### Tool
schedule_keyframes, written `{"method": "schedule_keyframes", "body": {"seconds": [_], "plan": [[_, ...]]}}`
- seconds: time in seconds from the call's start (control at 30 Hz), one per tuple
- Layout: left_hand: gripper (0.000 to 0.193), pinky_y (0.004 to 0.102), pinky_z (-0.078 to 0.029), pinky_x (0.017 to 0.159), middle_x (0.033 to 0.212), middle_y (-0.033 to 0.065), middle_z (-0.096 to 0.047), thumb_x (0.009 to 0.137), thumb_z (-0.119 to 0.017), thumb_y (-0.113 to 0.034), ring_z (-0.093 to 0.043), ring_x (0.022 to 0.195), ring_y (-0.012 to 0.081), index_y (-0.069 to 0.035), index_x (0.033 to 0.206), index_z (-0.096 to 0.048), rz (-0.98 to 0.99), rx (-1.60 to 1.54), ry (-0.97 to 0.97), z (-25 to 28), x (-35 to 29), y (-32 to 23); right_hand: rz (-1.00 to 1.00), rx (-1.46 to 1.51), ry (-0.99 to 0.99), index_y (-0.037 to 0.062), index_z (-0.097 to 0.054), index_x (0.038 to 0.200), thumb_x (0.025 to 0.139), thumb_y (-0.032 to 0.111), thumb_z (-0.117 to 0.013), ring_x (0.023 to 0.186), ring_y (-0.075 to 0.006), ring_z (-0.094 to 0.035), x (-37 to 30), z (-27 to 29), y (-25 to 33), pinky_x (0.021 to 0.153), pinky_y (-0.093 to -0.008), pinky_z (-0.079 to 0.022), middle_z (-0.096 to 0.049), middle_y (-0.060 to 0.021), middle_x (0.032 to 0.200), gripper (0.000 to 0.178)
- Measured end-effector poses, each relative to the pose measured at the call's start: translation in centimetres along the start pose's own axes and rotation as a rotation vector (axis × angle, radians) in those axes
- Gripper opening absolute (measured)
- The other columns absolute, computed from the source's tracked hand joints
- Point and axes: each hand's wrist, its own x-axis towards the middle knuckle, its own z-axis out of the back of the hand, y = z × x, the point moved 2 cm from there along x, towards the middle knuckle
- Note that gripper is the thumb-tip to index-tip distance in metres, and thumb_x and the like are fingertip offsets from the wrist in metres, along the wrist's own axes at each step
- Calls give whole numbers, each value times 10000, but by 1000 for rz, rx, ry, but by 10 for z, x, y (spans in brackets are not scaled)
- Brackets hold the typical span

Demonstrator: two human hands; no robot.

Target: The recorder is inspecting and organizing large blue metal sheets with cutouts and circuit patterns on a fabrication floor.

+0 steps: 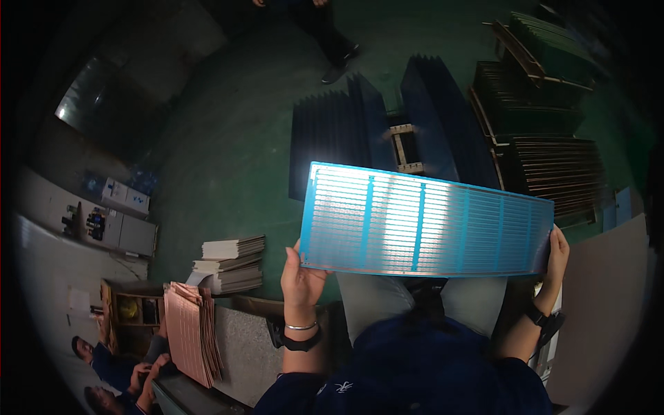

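A long rectangular circuit board panel (443, 225), blue with rows of shiny silvery strips, is stretched across in front of my body. It tilts a little, its left end higher than its right. At the panel's lower left corner, my left hand (299, 280) grips the edge with the thumb up. My right hand (557, 250) is closed on the right end, with the fingers partly hidden behind it. Bright light reflects off the panel's left half.
Dark blue panels (443, 117) stand upright beyond my hands. Racks of boards (560, 169) are at the right. Copper-coloured sheets (188, 332) and stacked pale boards (232, 263) lie left. One person (321, 31) stands ahead; two people (114, 366) are at lower left.
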Motion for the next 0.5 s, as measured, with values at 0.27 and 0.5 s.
{"method": "schedule_keyframes", "body": {"seconds": [0.27, 0.5], "plan": [[515, 363, -453, 869, 1160, 157, -538, 968, -308, -361, -550, 1028, 234, 58, 1257, -384, -51, 75, 19, 0, -3, -5, -45, 50, 21, -46, -534, 1170, 952, 199, -433, 872, -125, -583, 1, -9, -2, 778, -230, -459, -617, -85, 1008, 343], [315, 279, -436, 846, 1057, 99, -590, 932, -479, -192, -554, 959, 138, 39, 1146, -509, -55, 341, -20, 15, 0, -12, 47, 167, 78, -67, -498, 1189, 910, 150, -456, 942, -151, -570, -8, -4, 15, 848, -246, -434, -601, -110, 1044, 356]]}}
